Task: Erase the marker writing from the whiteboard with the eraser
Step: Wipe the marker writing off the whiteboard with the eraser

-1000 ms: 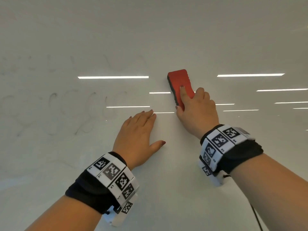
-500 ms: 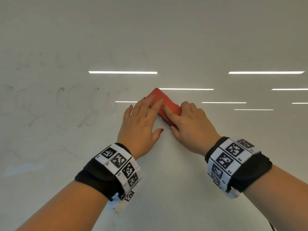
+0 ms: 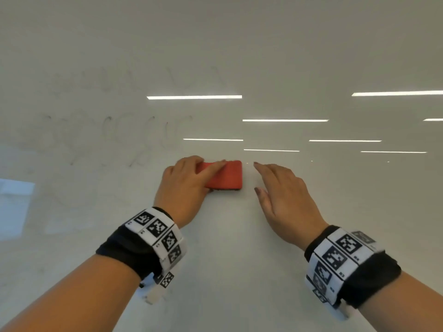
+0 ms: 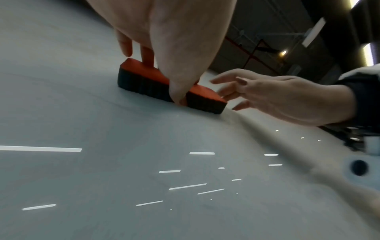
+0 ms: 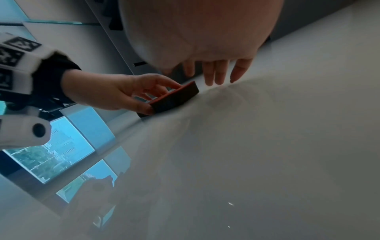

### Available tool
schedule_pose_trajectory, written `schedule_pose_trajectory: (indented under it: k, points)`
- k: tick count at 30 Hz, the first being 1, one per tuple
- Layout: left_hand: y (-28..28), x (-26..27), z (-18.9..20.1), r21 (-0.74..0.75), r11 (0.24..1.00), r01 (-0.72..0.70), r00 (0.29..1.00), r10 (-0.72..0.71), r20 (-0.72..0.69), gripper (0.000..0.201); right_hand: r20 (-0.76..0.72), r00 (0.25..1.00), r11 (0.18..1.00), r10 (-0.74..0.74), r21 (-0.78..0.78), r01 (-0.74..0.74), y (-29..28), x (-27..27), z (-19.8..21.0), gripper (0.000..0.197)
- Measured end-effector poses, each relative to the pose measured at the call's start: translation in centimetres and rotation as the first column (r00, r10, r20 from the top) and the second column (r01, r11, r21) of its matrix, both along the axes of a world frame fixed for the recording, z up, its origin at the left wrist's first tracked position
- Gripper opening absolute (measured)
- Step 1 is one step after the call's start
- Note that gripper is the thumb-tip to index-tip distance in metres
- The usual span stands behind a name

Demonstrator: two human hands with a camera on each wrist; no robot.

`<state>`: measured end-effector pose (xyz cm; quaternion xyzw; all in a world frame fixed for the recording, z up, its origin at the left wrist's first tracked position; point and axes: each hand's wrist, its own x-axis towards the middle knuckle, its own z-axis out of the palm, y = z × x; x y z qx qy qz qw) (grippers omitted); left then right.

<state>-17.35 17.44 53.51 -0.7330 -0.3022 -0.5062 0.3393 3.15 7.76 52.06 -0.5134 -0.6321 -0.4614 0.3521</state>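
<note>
On the glossy whiteboard (image 3: 239,248) with faint smudged writing (image 3: 115,133), the left hand (image 3: 184,188) grips the red eraser (image 3: 226,174); beside the eraser, the right hand (image 3: 285,200) hovers with fingers loosely spread, empty.

Eraser (image 3: 224,175) flat on whiteboard (image 3: 239,56)

- Black wrist bands with white checkered squares (image 3: 155,238), just behind both hands.
- Blue window shapes (image 5: 61,146) shining below the left hand.
</note>
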Motion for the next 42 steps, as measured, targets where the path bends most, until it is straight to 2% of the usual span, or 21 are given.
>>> schedule_pose_trajectory:
  k: [5,9,14,19,25,29,32,34,37,42]
  points:
    - [1.3,-3.6,3.4,-0.122,0.992,-0.023,0.987,0.042,0.155,0.061,0.073,0.984,0.986,-0.163,0.024,0.162,1.9,-2.3,-0.8,0.056]
    - [3.5,-6.6,7.1,-0.170,0.985,-0.011,0.977,0.046,0.208,0.060,0.019,0.970,0.970,-0.241,0.016,0.241,3.1,-3.9,-0.8,0.057]
    - [5.1,-8.3,8.1,-0.126,0.990,-0.068,0.981,0.089,0.174,0.062,-0.019,0.954,0.954,-0.298,0.025,0.298,4.1,-4.2,-1.7,0.059]
    - [4.9,-7.5,5.3,-0.043,0.998,-0.054,0.991,0.058,0.121,0.062,-0.082,0.951,0.953,-0.298,0.032,0.301,4.5,-5.0,-2.1,0.059]
    - [3.5,-6.2,-1.7,0.030,0.998,0.055,0.998,-0.054,-0.036,0.068,-0.086,0.949,0.953,-0.302,-0.013,0.302,4.2,-5.1,-1.9,0.059]
    - [2.8,-5.8,-7.5,-0.004,0.993,0.115,0.982,-0.114,-0.149,0.073,-0.103,0.955,0.960,-0.277,-0.074,0.270,3.5,-5.0,-1.7,0.062]
    - [2.8,-6.0,-9.0,0.002,0.993,0.121,0.974,-0.118,-0.191,0.072,-0.114,0.953,0.959,-0.281,-0.081,0.273,3.4,-5.1,-1.7,0.062]
    - [2.9,-6.2,-7.5,0.038,0.993,0.115,0.975,-0.106,-0.193,0.072,-0.132,0.947,0.956,-0.292,-0.081,0.283,3.4,-5.4,-1.8,0.062]
    - [3.5,-6.6,-3.6,0.074,0.990,0.117,0.987,-0.107,-0.119,0.071,-0.173,0.937,0.952,-0.304,-0.078,0.295,3.6,-6.3,-2.2,0.063]
    - [4.4,-8.0,2.8,-0.010,0.998,0.056,0.998,-0.056,0.005,0.067,-0.215,0.919,0.943,-0.331,-0.106,0.316,3.9,-7.6,-3.0,0.061]
